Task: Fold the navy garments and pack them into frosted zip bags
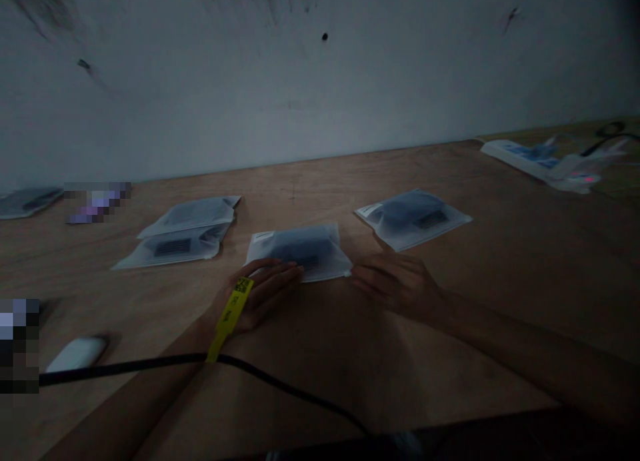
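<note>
A frosted zip bag (320, 244) with something dark inside lies flat at the middle of the table. On its lower left part rests my left hand (265, 291), fingers stretched out over the plastic. My right hand (393, 281) is at the bag's lower right corner, fingers closed in a pinch on the small slider there. Another bag (417, 219) lies just beyond my right hand. Two more bags (187, 224) overlap to the left of the middle one. A yellow tag (233, 317) on a black cable partly covers my left hand.
The black cable (295, 389) crosses in front of my left forearm. A white object (79, 353) lies at the lower left. Another bag (30, 201) is at the far left. A power strip (530, 162) with plugs stands at the back right, by the wall (300, 81).
</note>
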{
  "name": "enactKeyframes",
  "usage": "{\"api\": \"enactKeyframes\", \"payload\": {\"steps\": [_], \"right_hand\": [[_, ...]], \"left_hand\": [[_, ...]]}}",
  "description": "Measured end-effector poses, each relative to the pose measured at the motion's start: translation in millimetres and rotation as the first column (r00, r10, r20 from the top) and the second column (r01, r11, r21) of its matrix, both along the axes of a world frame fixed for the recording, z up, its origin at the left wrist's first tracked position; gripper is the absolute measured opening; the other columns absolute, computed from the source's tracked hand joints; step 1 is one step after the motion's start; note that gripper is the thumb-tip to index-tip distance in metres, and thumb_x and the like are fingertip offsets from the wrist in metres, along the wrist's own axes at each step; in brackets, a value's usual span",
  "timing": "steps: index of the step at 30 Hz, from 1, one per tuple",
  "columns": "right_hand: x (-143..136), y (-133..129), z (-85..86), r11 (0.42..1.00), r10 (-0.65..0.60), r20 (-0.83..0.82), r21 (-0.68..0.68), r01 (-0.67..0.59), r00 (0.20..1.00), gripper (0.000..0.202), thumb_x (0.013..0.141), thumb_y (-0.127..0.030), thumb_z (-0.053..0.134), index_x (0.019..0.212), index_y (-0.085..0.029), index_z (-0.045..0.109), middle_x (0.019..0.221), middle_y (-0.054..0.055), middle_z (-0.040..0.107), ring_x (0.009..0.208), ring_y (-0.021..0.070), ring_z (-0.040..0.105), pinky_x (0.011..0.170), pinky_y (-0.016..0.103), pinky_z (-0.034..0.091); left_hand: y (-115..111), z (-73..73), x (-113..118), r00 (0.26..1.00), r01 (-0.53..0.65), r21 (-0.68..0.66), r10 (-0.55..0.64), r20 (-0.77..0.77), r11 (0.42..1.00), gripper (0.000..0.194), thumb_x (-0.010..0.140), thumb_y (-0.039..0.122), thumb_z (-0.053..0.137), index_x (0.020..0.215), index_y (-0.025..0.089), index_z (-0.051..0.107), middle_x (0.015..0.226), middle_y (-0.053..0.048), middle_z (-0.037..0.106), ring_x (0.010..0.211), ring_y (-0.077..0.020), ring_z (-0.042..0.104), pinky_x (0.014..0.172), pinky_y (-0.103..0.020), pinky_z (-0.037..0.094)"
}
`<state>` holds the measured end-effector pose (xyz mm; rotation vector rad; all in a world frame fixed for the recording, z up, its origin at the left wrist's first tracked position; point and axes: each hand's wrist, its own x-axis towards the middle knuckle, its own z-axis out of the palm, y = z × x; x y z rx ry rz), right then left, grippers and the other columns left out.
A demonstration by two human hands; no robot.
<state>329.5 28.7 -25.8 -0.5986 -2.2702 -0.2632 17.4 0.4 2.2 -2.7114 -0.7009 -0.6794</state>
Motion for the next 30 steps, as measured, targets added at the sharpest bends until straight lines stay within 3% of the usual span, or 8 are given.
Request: {"api": "enactKeyframes", "payload": {"steps": [3, 9, 13, 17, 21, 24, 30], "right_hand": [[-1.4, -1.7, 3.5, 1.0, 0.019, -0.041, 0.009, -0.019, 0.999, 0.005, 0.094, -0.016, 0.06, 0.093, -0.019, 0.064, 0.075, -0.001, 0.068, 0.063, 0.0101, 0.062, 0.058, 0.024, 0.047], [2.8, -0.9, -0.3, 0.989, 0.122, 0.002, 0.086, -0.122, 0.993, 0.012, 0.091, -0.013, 0.063, 0.101, -0.02, 0.063, 0.078, -0.001, 0.07, 0.066, 0.0102, 0.062, 0.058, 0.024, 0.046], [2.8, -0.6, -3.8, 0.981, 0.145, -0.01, 0.129, -0.143, 0.989, 0.014, 0.089, -0.01, 0.064, 0.1, -0.02, 0.062, 0.077, -0.002, 0.068, 0.064, 0.0101, 0.059, 0.056, 0.025, 0.044], [-2.9, -5.6, 0.3, 0.99, 0.135, -0.031, 0.047, -0.134, 0.99, 0.006, 0.092, -0.014, 0.061, 0.09, -0.02, 0.059, 0.07, -0.004, 0.062, 0.059, 0.0096, 0.053, 0.054, 0.025, 0.041], [-9.5, -10.6, 11.0, 0.979, 0.204, 0.023, 0.021, -0.205, 0.979, 0.009, 0.094, -0.014, 0.058, 0.089, -0.02, 0.061, 0.067, -0.003, 0.06, 0.057, 0.0098, 0.05, 0.053, 0.025, 0.04], [-10.6, -10.1, 15.3, 0.969, 0.243, 0.049, 0.037, -0.245, 0.969, 0.01, 0.095, -0.012, 0.056, 0.094, -0.02, 0.062, 0.071, -0.002, 0.064, 0.059, 0.0102, 0.052, 0.054, 0.025, 0.042], [-3.9, -9.8, 11.0, 0.979, 0.198, -0.015, -0.04, -0.198, 0.98, 0.008, 0.094, -0.021, 0.06, 0.1, -0.018, 0.058, 0.069, -0.002, 0.062, 0.058, 0.011, 0.056, 0.052, 0.026, 0.044]], "left_hand": [[-0.4, 0.0, -1.3, 0.998, 0.062, 0.022, -0.062, -0.005, 0.998, 0.035, 0.106, 0.012, 0.036, 0.138, 0.011, 0.049, 0.124, -0.008, 0.07, 0.119, -0.0172, 0.064, 0.104, -0.036, 0.051], [-1.4, -0.2, 0.7, 0.993, 0.11, 0.081, -0.106, -0.049, 0.991, 0.027, 0.1, 0.007, 0.047, 0.124, 0.009, 0.059, 0.122, -0.011, 0.071, 0.119, -0.021, 0.064, 0.106, -0.04, 0.051], [-1.5, -0.1, 4.7, 0.99, 0.142, 0.117, -0.14, -0.02, 0.983, 0.025, 0.102, 0.009, 0.044, 0.119, 0.008, 0.062, 0.119, -0.011, 0.072, 0.115, -0.0199, 0.066, 0.105, -0.041, 0.052], [-5.8, -0.1, 12.1, 0.987, 0.16, 0.072, -0.159, -0.018, 0.985, 0.024, 0.101, 0.009, 0.048, 0.118, 0.01, 0.063, 0.122, -0.01, 0.071, 0.118, -0.0205, 0.065, 0.105, -0.042, 0.052], [-10.1, -5.1, 20.2, 0.978, 0.203, 0.079, -0.206, 0.032, 0.976, 0.021, 0.099, 0.01, 0.051, 0.114, 0.01, 0.066, 0.121, -0.01, 0.072, 0.115, -0.0205, 0.067, 0.104, -0.042, 0.053], [-8.6, -8.9, 20.1, 0.977, 0.196, 0.064, -0.2, 0.074, 0.979, 0.02, 0.097, 0.01, 0.055, 0.115, 0.01, 0.065, 0.12, -0.009, 0.072, 0.116, -0.0198, 0.066, 0.106, -0.042, 0.051], [-2.4, -4.2, 10.9, 0.988, 0.097, 0.011, -0.098, 0.12, 0.995, 0.023, 0.102, 0.016, 0.049, 0.122, 0.014, 0.061, 0.117, -0.006, 0.073, 0.108, -0.0169, 0.069, 0.101, -0.037, 0.052]]}}
